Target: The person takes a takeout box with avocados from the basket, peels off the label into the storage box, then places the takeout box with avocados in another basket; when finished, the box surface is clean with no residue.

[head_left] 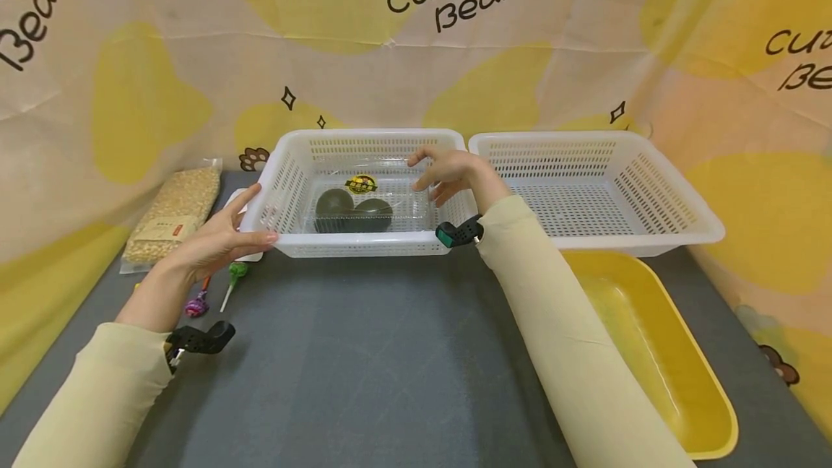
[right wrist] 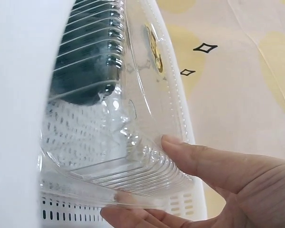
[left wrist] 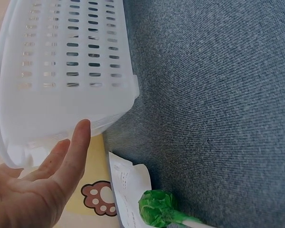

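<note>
A clear plastic box (head_left: 409, 209) lies inside the left white basket (head_left: 364, 244), with two dark green round fruits (head_left: 334, 205) and a yellow-and-black label in it. My right hand (head_left: 448, 170) holds the box's right end; its thumb (right wrist: 178, 147) lies at the lid edge and its fingers (right wrist: 128, 216) reach under the end, partly seen through the plastic. Spread around the basket's left front corner, my left hand (head_left: 217, 240) has nearly straight fingers (left wrist: 80, 142) against the outer wall, with the thumb at the front rim.
Another white basket (head_left: 656, 243) stands at right, behind a yellow tub (head_left: 705, 388) partly covered by my right sleeve. Left of my left hand lies a bag of grains (head_left: 178, 204). A green lollipop (head_left: 238, 270) and a purple lollipop (head_left: 196, 305) lie near that hand, beside a white card (left wrist: 128, 185).
</note>
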`<state>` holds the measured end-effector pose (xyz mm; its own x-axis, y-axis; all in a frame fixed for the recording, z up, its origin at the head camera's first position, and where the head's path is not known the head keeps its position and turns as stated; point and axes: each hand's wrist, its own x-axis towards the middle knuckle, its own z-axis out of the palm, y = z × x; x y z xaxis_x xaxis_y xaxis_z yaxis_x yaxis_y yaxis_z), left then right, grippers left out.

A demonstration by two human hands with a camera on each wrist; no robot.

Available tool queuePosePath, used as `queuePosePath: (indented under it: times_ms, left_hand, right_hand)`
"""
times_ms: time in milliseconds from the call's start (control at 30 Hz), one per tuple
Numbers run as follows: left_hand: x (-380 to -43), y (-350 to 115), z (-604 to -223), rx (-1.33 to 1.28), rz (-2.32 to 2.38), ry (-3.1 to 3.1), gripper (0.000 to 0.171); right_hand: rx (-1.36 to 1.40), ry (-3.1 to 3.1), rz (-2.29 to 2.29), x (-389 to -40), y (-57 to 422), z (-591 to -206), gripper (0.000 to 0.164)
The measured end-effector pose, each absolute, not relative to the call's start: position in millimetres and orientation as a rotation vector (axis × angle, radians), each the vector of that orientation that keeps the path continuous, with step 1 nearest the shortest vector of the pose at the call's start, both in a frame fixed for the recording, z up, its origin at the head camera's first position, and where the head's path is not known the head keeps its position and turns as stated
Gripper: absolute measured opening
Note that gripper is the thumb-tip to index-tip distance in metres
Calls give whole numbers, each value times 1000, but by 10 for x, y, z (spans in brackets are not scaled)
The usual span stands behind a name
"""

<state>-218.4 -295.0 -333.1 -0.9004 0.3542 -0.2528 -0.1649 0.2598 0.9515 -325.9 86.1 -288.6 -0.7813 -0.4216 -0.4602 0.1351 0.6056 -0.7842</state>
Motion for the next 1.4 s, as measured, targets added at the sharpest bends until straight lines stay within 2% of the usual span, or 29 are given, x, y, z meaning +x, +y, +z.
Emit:
queuePosePath:
  times_ms: [300, 700, 1033, 1233, 1400]
  left_hand:
    - [-2174, -2962, -3337, 170, 1697, 2108, 105]
    - [-2178, -2922, -3315, 139, 1674, 2114, 105]
    - [-2166, -2922, -3323, 154, 1694, 2109, 105]
    - [-2161, -2924, -3309, 142, 1696, 2094, 106]
    - [-2169, -2926, -3312, 129, 1698, 2093, 106]
  right_hand:
    - [-223, 2179, -1268, -3286, 847, -2894, 55]
    - [-236, 2164, -1481, -3235, 796, -2837, 43]
    - [-207, 2240, -1585, -3155, 776, -2740, 50]
    - [-231, 2226, -1687, -3100, 820, -2684, 43]
    - [-263, 2197, -1788, -3047, 909, -2618, 43]
